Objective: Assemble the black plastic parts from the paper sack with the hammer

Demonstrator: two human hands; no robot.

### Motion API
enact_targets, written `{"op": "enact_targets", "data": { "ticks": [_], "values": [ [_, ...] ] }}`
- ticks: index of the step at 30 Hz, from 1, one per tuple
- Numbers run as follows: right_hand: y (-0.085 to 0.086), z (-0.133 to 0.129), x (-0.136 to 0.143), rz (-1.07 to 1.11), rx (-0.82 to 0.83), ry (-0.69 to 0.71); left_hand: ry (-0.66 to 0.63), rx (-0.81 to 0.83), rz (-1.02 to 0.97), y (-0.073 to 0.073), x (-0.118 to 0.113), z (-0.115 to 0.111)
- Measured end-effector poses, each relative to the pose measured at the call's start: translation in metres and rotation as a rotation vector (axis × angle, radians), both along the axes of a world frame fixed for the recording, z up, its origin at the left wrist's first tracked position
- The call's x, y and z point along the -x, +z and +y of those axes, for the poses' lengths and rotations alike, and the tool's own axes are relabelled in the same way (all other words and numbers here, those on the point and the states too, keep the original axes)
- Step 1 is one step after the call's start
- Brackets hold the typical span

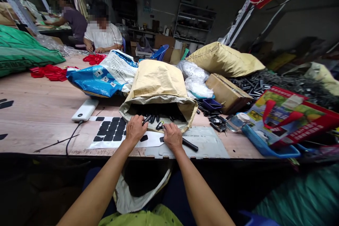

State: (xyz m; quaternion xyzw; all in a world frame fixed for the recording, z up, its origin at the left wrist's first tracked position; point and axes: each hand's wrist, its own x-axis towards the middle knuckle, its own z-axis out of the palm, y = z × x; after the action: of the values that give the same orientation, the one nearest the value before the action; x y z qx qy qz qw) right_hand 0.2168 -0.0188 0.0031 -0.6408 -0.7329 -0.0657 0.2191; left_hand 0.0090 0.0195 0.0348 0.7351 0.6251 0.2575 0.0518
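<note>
At the mouth of a tan woven sack [161,77], lying on its side and opening toward me, both my hands work close together. My left hand [135,129] is closed at the sack's left lip, with a small black cylinder [146,120] at its fingertips. My right hand [172,136] has its fingers drawn together beside a small black piece with a yellow-green part [160,125]; what it grips is partly hidden. More black cylinders [153,118] lie inside the dark opening. A longer black tube [190,144] rests beside my right wrist.
A sheet of black stickers [113,129] and a white power bank [85,110] lie left. A blue-white bag [106,74], a brown box [227,91] and a blue tray [267,148] surround the sack. Below the table edge hangs another open sack [137,199]. Two people sit across.
</note>
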Motion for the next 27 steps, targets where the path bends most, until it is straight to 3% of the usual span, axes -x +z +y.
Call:
{"op": "enact_targets", "data": {
  "ticks": [4, 6, 10, 16, 22, 27],
  "values": [
    [0.001, -0.001, 0.001, -0.006, 0.009, -0.004, -0.337, 0.018, -0.129, -0.011, 0.004, -0.028],
    [0.001, -0.001, 0.001, -0.007, 0.011, -0.004, -0.404, 0.071, -0.147, -0.021, 0.005, -0.036],
    [0.002, 0.000, 0.000, -0.006, 0.014, 0.003, -0.386, 0.121, -0.184, -0.036, 0.005, -0.037],
    [0.017, -0.004, -0.006, 0.083, 0.007, 0.076, -0.368, 0.148, -0.240, -0.039, 0.006, -0.031],
    [0.035, -0.038, -0.005, 0.381, -0.030, 0.176, -0.357, 0.175, -0.268, -0.038, 0.006, -0.032],
    [0.030, -0.061, 0.001, 0.429, -0.050, 0.200, -0.362, 0.171, -0.287, -0.039, 0.006, -0.032]
  ]
}}
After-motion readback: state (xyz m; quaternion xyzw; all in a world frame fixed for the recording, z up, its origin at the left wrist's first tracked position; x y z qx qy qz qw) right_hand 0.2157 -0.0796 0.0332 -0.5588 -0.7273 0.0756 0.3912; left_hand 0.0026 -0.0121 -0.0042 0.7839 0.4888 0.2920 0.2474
